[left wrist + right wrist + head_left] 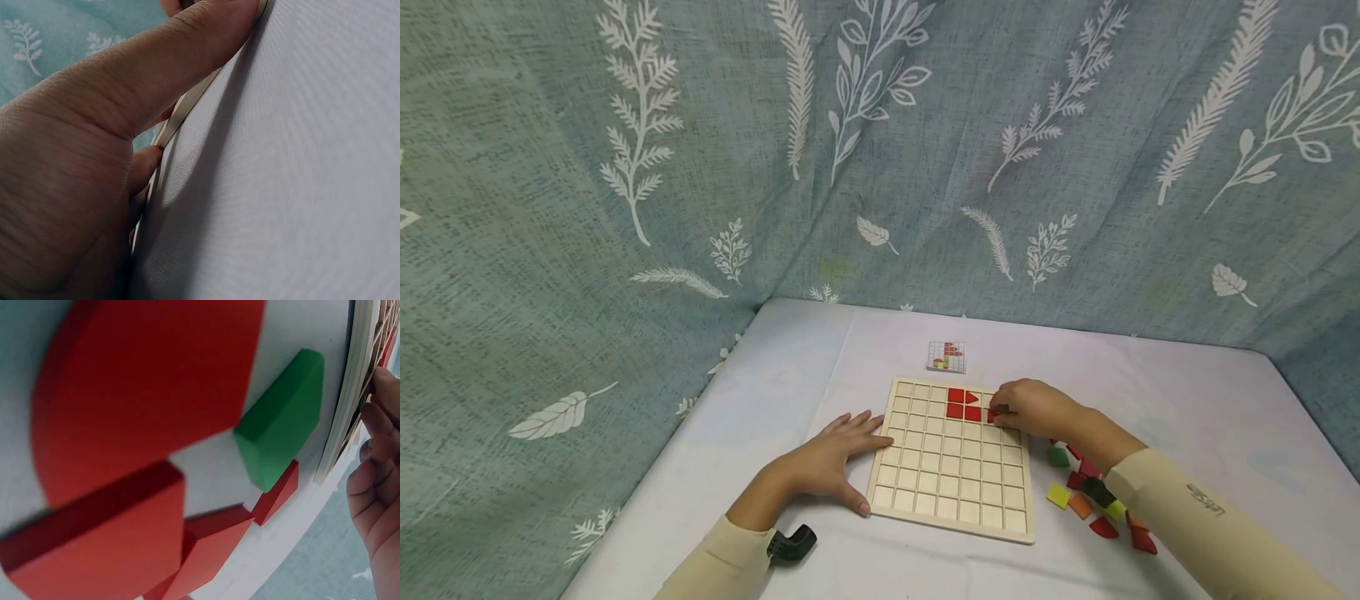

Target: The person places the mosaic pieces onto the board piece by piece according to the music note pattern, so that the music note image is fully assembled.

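A pale wooden grid board [940, 475] lies on the white table. Red square tiles [955, 410] and a red triangle [972, 398] sit in cells near its far edge. My left hand [823, 460] spreads its fingers along the board's left side, the thumb at the near left corner; the left wrist view shows thumb and fingertips against the rim. Over the board's far right part, my right hand [1037, 408] pinches a red tile [991, 416] at the end of the red row. Its fingers cover most of that tile.
A small pattern card [946, 357] lies beyond the board. Right of the board are loose red, orange, yellow and green pieces [1058, 497], partly under the right forearm; a green block [284, 415] shows close up in the right wrist view. Patterned cloth [880, 167] hangs behind.
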### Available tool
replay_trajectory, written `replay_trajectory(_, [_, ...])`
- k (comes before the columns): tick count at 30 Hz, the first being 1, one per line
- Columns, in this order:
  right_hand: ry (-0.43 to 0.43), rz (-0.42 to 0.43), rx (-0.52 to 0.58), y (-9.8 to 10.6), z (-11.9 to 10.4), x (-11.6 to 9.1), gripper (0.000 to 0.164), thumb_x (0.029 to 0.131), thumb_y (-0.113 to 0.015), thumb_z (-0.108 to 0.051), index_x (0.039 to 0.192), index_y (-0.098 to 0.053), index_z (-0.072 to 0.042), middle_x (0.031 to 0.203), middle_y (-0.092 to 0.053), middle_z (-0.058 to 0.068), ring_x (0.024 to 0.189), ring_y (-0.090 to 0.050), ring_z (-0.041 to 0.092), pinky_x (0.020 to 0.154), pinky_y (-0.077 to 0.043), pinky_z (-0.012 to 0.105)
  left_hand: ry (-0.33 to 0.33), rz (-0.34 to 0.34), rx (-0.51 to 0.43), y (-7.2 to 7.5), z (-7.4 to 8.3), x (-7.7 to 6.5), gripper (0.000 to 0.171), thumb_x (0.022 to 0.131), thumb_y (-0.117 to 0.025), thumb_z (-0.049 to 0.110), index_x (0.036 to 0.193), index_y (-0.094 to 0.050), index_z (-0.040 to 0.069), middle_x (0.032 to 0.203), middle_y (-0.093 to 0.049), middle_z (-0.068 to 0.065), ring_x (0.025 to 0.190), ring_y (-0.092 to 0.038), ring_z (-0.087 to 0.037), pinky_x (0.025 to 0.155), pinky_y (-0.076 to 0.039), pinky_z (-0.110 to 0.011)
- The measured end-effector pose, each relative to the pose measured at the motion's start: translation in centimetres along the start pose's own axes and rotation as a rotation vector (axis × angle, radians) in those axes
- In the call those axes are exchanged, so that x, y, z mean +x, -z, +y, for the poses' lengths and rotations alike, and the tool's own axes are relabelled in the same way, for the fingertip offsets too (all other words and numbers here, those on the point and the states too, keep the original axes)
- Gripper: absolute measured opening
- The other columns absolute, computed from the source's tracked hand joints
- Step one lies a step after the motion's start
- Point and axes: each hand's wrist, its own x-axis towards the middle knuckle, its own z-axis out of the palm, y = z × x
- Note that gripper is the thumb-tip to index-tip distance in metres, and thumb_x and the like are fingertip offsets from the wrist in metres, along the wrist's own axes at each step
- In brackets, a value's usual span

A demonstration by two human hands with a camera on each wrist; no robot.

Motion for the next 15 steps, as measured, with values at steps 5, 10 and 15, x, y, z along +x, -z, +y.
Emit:
replay_trajectory(5, [0.054,0.003,-0.005,-0.02,-0.12,0.33,0.016,0.088,-0.073,-0.019,0.102,-0.073,-0.011,0.095,-0.067,-0.004,0.087,-0.063,0.012,0.075,-0.054,0.033,0.004,-0.005,0.008,0.02,0.04,0.03,0.113,0.054,-0.067,0.084,0.149,-0.041,0.03,0.161,-0.017,0.003,0.148,-0.006,-0.02,0.118,-0.003,-0.045])
replay_trajectory(10, [0.058,-0.005,-0.008,-0.13,-0.28,0.63,0.02,0.088,-0.073,-0.018,0.106,-0.073,-0.008,0.099,-0.069,-0.001,0.091,-0.064,0.016,0.079,-0.054,0.035,0.004,-0.01,0.01,0.12,0.13,0.05,0.113,0.055,-0.068,0.084,0.149,-0.041,0.03,0.161,-0.017,0.003,0.148,-0.006,-0.02,0.118,-0.003,-0.045])
replay_trajectory(15, [0.036,-0.011,0.001,-0.2,-0.43,0.9,0.021,0.088,-0.073,-0.018,0.107,-0.073,-0.007,0.1,-0.069,0.0,0.093,-0.065,0.017,0.08,-0.054,0.036,0.005,-0.01,0.009,0.19,0.17,0.05,0.112,0.055,-0.069,0.083,0.149,-0.041,0.03,0.161,-0.017,0.003,0.148,-0.006,-0.02,0.118,-0.003,-0.045])
